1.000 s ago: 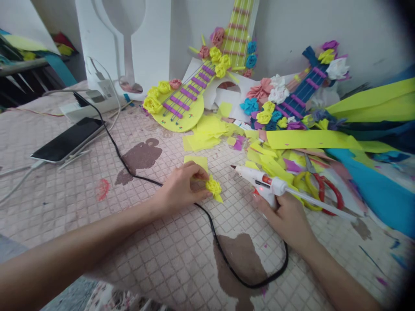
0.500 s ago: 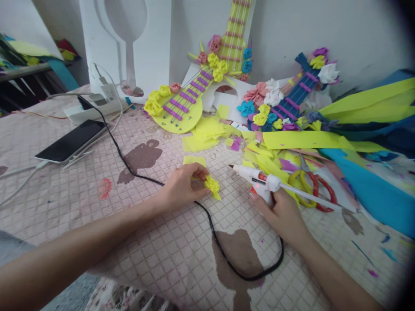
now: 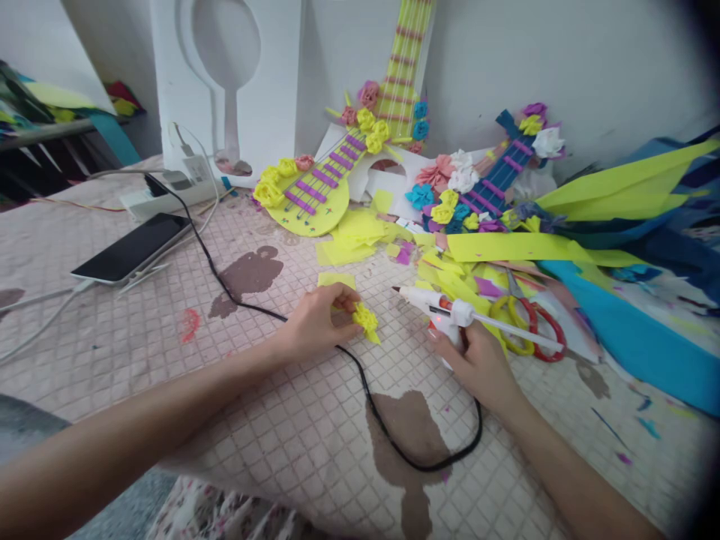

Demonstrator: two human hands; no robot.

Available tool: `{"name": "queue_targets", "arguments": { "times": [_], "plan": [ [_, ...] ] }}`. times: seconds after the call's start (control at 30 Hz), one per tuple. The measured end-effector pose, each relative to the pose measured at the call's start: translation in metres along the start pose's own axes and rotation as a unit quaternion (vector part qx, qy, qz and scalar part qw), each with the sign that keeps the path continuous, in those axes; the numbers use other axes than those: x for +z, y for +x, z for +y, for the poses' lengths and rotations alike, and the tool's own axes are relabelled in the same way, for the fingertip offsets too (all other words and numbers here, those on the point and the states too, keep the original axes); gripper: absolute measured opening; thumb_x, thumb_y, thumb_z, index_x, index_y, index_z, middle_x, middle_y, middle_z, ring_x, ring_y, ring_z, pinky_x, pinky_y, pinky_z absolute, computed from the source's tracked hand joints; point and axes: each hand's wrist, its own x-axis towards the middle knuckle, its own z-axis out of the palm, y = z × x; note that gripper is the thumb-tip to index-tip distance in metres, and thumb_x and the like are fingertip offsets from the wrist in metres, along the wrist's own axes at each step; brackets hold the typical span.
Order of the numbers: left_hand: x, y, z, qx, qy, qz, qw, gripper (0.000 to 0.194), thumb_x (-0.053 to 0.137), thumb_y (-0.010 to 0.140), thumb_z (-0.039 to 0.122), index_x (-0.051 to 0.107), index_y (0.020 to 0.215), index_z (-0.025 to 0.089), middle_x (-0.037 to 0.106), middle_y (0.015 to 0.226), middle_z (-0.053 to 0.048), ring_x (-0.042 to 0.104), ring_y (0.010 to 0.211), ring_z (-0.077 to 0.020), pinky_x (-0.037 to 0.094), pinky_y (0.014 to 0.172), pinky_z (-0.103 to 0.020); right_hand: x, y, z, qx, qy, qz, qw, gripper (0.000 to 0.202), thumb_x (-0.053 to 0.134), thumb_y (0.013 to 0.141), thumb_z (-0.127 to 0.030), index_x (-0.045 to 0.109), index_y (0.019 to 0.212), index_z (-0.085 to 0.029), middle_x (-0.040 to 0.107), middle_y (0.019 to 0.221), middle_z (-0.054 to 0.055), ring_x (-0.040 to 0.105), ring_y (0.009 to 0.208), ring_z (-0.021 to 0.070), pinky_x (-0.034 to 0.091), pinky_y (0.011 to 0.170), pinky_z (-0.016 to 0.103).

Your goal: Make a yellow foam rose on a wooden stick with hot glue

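My left hand (image 3: 323,322) is closed, with thumb and fingers pinching a small yellow crepe paper flower (image 3: 366,322). Just behind those fingers lies a yellow paper square (image 3: 336,281). To the right, my right hand (image 3: 478,360) is wrapped round the handle of a white glue gun (image 3: 439,304). Its dark nozzle points left, apart from the flower, and a long glue stick (image 3: 517,331) juts from its back. A black cord (image 3: 365,382) runs under my left wrist and curves up to my right hand.
Scissors (image 3: 523,326) with red and yellow handles lie right of the glue gun. Behind are yellow paper scraps (image 3: 360,232), a yellow paper guitar (image 3: 315,199), a blue guitar (image 3: 500,180) and crepe strips (image 3: 630,315). A phone (image 3: 132,247) and power strip (image 3: 163,199) sit left.
The view has shifted slightly. My right hand and the glue gun are a little further left, nearer the flower. My left hand keeps its pinch on the flower.
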Motion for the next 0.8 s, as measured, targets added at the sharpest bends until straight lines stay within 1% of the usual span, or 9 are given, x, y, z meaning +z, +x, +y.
{"name": "queue_targets", "arguments": {
  "times": [0.07, 0.2, 0.3, 0.37, 0.43, 0.5, 0.57, 0.63, 0.8],
  "plan": [
    [0.000, 0.000, 0.000, 0.001, 0.000, 0.001, 1.000, 0.034, 0.071, 0.067, 0.024, 0.056, 0.097, 0.016, 0.064, 0.089, -0.003, 0.062, 0.084, -0.0160, 0.052, 0.075, -0.029, 0.000, 0.001, -0.001, 0.002, -0.004, 0.002, 1.000, 0.039, 0.051, 0.081, -0.047, 0.059, 0.101, -0.015, 0.067, 0.093, 0.011, 0.062, 0.090, 0.0271, 0.048, 0.078, 0.039],
    [0.000, -0.002, -0.001, 0.007, 0.001, 0.002, 1.000, 0.035, 0.071, 0.067, 0.025, 0.056, 0.097, 0.017, 0.064, 0.088, -0.003, 0.063, 0.082, -0.0161, 0.052, 0.073, -0.029, 0.002, 0.002, -0.002, 0.021, -0.017, -0.012, 1.000, 0.035, 0.053, 0.080, -0.046, 0.062, 0.092, -0.015, 0.069, 0.081, 0.008, 0.063, 0.076, 0.0247, 0.049, 0.069, 0.036],
    [0.001, -0.002, -0.003, 0.012, -0.001, 0.004, 1.000, 0.035, 0.070, 0.068, 0.026, 0.056, 0.098, 0.017, 0.064, 0.087, -0.003, 0.063, 0.082, -0.0161, 0.053, 0.072, -0.028, 0.002, 0.003, -0.002, 0.024, 0.003, -0.022, 0.999, 0.033, 0.053, 0.080, -0.045, 0.065, 0.090, -0.015, 0.070, 0.079, 0.006, 0.064, 0.073, 0.0235, 0.049, 0.069, 0.035],
    [0.001, -0.002, -0.005, 0.013, -0.001, 0.005, 1.000, 0.035, 0.070, 0.068, 0.026, 0.056, 0.098, 0.017, 0.064, 0.087, -0.003, 0.063, 0.081, -0.0160, 0.053, 0.071, -0.028, -0.001, 0.002, -0.005, 0.015, 0.028, -0.028, 0.999, 0.032, 0.053, 0.080, -0.044, 0.066, 0.090, -0.016, 0.071, 0.081, 0.006, 0.064, 0.075, 0.0231, 0.050, 0.071, 0.035],
    [0.002, -0.002, -0.006, 0.016, 0.000, 0.005, 1.000, 0.034, 0.070, 0.068, 0.026, 0.056, 0.098, 0.017, 0.064, 0.086, -0.003, 0.063, 0.080, -0.0157, 0.053, 0.071, -0.028, -0.005, 0.000, -0.009, -0.010, 0.043, -0.048, 0.998, 0.030, 0.053, 0.081, -0.043, 0.066, 0.090, -0.017, 0.071, 0.085, 0.005, 0.065, 0.078, 0.0235, 0.050, 0.075, 0.036],
    [0.002, -0.002, -0.006, 0.019, -0.001, 0.005, 1.000, 0.034, 0.070, 0.068, 0.026, 0.056, 0.098, 0.017, 0.064, 0.085, -0.003, 0.062, 0.080, -0.0154, 0.053, 0.071, -0.028, -0.010, -0.002, -0.014, -0.049, 0.044, -0.068, 0.996, 0.030, 0.054, 0.081, -0.042, 0.066, 0.096, -0.019, 0.070, 0.096, 0.006, 0.064, 0.088, 0.0256, 0.049, 0.083, 0.040],
    [0.002, -0.002, -0.006, 0.023, -0.003, 0.005, 1.000, 0.034, 0.069, 0.068, 0.026, 0.056, 0.098, 0.017, 0.064, 0.085, -0.002, 0.063, 0.081, -0.0154, 0.053, 0.071, -0.028, -0.013, -0.005, -0.018, -0.073, 0.035, -0.080, 0.993, 0.035, 0.055, 0.080, -0.042, 0.064, 0.106, -0.020, 0.069, 0.105, 0.007, 0.062, 0.097, 0.0277, 0.046, 0.089, 0.044],
    [0.002, -0.002, -0.006, 0.025, -0.005, 0.004, 1.000, 0.035, 0.069, 0.068, 0.026, 0.056, 0.099, 0.017, 0.064, 0.085, -0.002, 0.063, 0.080, -0.0155, 0.053, 0.071, -0.028, -0.015, -0.008, -0.020, -0.073, 0.025, -0.091, 0.993, 0.038, 0.054, 0.081, -0.042, 0.062, 0.110, -0.020, 0.068, 0.106, 0.008, 0.062, 0.097, 0.0288, 0.047, 0.088, 0.046],
    [0.001, -0.002, -0.005, 0.024, 0.002, 0.003, 1.000, 0.035, 0.069, 0.068, 0.026, 0.055, 0.099, 0.017, 0.065, 0.085, -0.002, 0.063, 0.079, -0.0154, 0.053, 0.069, -0.027, -0.014, -0.011, -0.020, -0.059, 0.014, -0.111, 0.992, 0.034, 0.054, 0.081, -0.042, 0.065, 0.104, -0.019, 0.070, 0.101, 0.008, 0.064, 0.093, 0.0292, 0.051, 0.082, 0.045]
  ]
}}
